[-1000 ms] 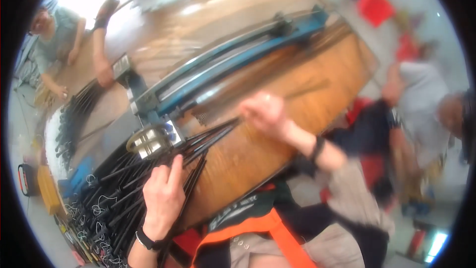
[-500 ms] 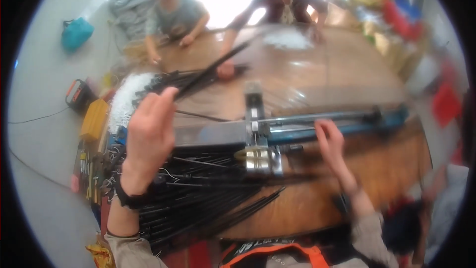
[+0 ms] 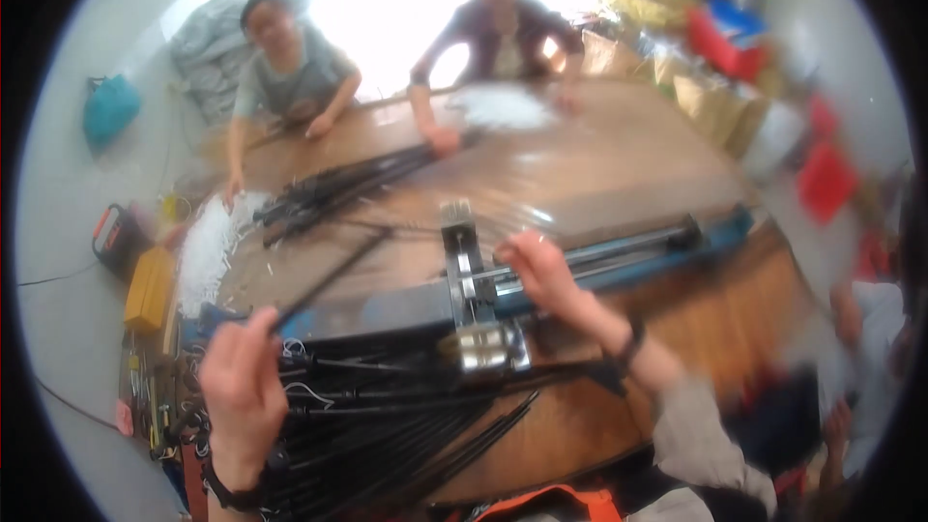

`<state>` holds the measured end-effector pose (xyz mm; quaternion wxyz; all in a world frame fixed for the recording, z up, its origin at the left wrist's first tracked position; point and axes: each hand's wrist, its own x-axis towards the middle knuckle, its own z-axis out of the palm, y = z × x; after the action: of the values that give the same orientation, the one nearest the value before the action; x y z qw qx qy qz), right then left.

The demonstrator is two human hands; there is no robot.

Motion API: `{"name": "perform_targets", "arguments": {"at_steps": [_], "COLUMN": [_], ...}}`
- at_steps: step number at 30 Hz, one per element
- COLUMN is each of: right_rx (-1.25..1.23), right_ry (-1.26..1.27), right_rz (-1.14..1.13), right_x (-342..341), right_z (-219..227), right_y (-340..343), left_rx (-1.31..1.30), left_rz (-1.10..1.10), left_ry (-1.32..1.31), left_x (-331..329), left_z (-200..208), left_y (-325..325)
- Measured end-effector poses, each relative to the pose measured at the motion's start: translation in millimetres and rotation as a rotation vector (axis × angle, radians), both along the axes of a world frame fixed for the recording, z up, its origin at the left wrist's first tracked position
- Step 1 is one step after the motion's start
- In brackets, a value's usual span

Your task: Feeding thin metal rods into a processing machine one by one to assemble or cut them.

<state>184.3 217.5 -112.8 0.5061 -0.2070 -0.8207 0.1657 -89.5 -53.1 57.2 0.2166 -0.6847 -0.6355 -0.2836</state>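
Observation:
My left hand (image 3: 242, 382) is closed around one end of a thin black rod (image 3: 333, 280). The rod slants up and to the right above the table. My right hand (image 3: 541, 275) has its fingers pinched together over the rails of a bench jig (image 3: 472, 275) with a blue base; whatever lies in that pinch is too small and blurred to name. At the jig's near end sits a shiny metal block (image 3: 486, 348). Below my left hand's rod lies a pile of long black rods (image 3: 387, 445), some with white cords.
Across the wooden table (image 3: 619, 155) two people sit; one hand rests on a bundle of black rods (image 3: 353, 179). Small white pieces lie heaped at the left (image 3: 208, 251) and far side (image 3: 503, 106). A yellow box (image 3: 150, 288) stands off the left edge. Another person is at right.
My left hand has come down and nearer with the black rod. My right hand has moved left along the rails toward the jig's middle. The whole view has shifted.

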Motion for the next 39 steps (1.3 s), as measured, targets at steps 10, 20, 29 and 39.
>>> {"name": "perform_targets", "arguments": {"at_steps": [10,20,29,39], "right_rx": [-0.183,-0.177,0.271,0.234], "right_ry": [-0.028,-0.174,-0.441,-0.632], "right_rz": [0.31,0.36,-0.02,-0.519], "right_x": [-35.9,-72.8,-53.1,223.8], "right_z": [25.2,22.5,-3.5,-30.6], "right_y": [0.1,2.4,13.5,69.5], "left_rx": [-0.026,-0.107,-0.194,-0.334], "left_rz": [0.132,0.138,0.223,-0.327], "left_ry": [-0.09,-0.162,-0.132,-0.064], "left_x": [-26.0,-48.0,-87.5,-9.2], "left_z": [-14.5,-48.8,-65.9,-132.3], "left_y": [10.8,5.8,6.5,139.8]}}
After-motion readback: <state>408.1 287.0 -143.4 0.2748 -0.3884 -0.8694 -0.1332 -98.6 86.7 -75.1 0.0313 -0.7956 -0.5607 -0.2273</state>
